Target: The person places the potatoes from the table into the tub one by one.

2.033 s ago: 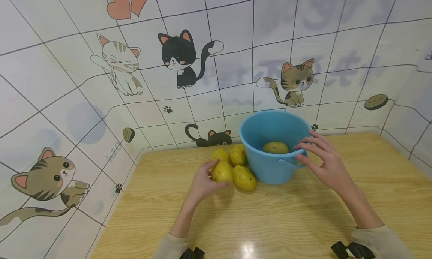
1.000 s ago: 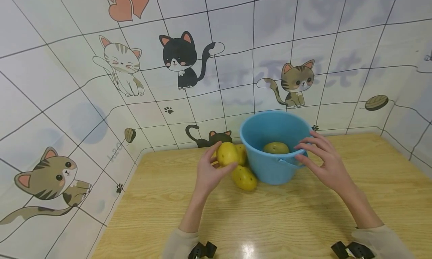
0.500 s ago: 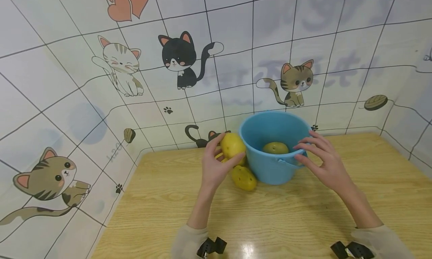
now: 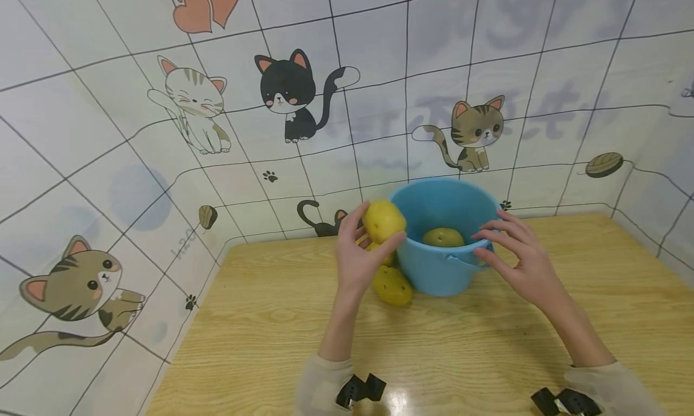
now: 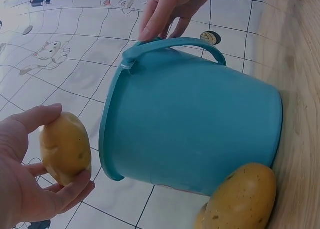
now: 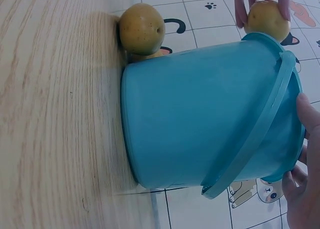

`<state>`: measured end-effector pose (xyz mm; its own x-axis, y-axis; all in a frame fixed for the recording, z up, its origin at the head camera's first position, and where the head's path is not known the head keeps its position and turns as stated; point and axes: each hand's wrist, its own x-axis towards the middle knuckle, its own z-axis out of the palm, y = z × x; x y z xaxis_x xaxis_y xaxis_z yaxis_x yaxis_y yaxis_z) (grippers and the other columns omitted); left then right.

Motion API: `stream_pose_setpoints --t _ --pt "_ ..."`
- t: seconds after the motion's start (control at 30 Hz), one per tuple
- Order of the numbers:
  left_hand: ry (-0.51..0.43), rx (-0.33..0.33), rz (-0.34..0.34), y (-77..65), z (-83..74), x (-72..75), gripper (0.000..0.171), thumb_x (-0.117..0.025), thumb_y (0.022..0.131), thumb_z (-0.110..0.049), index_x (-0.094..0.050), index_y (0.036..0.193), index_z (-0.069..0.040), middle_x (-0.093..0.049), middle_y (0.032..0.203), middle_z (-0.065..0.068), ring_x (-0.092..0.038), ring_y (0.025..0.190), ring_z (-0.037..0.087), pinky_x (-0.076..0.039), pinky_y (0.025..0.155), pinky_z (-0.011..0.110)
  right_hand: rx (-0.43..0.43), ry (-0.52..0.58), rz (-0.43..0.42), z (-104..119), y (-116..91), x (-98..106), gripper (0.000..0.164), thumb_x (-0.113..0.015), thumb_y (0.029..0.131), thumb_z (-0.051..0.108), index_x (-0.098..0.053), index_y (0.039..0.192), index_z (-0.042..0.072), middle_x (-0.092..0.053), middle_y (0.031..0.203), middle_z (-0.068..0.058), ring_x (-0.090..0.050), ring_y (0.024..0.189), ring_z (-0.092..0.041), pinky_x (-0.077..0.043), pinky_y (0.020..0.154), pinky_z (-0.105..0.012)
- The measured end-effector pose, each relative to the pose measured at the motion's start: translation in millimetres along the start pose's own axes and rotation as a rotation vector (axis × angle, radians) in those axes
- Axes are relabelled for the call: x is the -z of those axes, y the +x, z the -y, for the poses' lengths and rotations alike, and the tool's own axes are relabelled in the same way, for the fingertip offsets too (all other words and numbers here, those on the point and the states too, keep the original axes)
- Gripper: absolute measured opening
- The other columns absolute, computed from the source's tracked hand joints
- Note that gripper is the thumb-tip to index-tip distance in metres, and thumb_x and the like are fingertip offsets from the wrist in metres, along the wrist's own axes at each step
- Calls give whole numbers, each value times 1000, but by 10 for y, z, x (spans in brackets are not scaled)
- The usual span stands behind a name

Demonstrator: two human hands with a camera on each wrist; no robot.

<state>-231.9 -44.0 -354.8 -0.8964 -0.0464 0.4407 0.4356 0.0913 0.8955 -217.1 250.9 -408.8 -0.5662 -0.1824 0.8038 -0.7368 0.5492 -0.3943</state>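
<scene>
My left hand [image 4: 358, 256] pinches a yellow potato [image 4: 384, 221] between thumb and fingers, off the table beside the left rim of a blue bucket [image 4: 436, 271]. A small gap separates this potato from the rim in the left wrist view. My right hand [image 4: 523, 256] grips the bucket's right rim, with the thumb on one side and fingers on the other in the right wrist view. Inside the bucket lies another potato [image 4: 443, 238]. Against the bucket's left side rests a potato [image 4: 393, 286], and behind it one more is partly hidden by my left hand.
The bucket stands upright at the back of a wooden table [image 4: 260, 332], close to the cat-patterned wall [image 4: 374, 121]. Its blue handle [image 6: 250, 139] hangs down along the outside. Another patterned wall [image 4: 81, 181] borders the table on the left.
My left hand has lifted a potato from the group on the table and carried it up and right to the bucket's rim. The right hand and bucket have stayed in place.
</scene>
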Motion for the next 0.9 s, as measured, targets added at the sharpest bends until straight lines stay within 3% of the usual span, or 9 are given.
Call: stream_pose_setpoints --t 0.4,0.6,0.9 --pt "-20 -72 3 9 -46 -175 77 -90 75 -23 -56 144 -18 -50 142 -4 -60 110 25 -55 93 34 -8 9 -1 2 -8 -1 20 -77 90 18 -74 108 11 -63 118 -10 -34 142 -43 -23 119 -50" --pt "11 -146 29 -3 -29 -272 76 -89 76 -22 -56 144 -14 -48 144 0 -58 111 24 -56 91 33 -29 3 7 15 -12 14 20 -77 90 15 -74 109 9 -62 119 -10 -33 144 -42 -23 118 -54" --pt "61 -248 54 -13 54 -333 76 -88 78 -19 -54 146 -11 -46 146 6 -53 122 24 -54 94 36 4 5 -7 -15 -8 -20 26 -76 92 26 -74 107 6 -63 117 -12 -35 142 -45 -22 119 -54"
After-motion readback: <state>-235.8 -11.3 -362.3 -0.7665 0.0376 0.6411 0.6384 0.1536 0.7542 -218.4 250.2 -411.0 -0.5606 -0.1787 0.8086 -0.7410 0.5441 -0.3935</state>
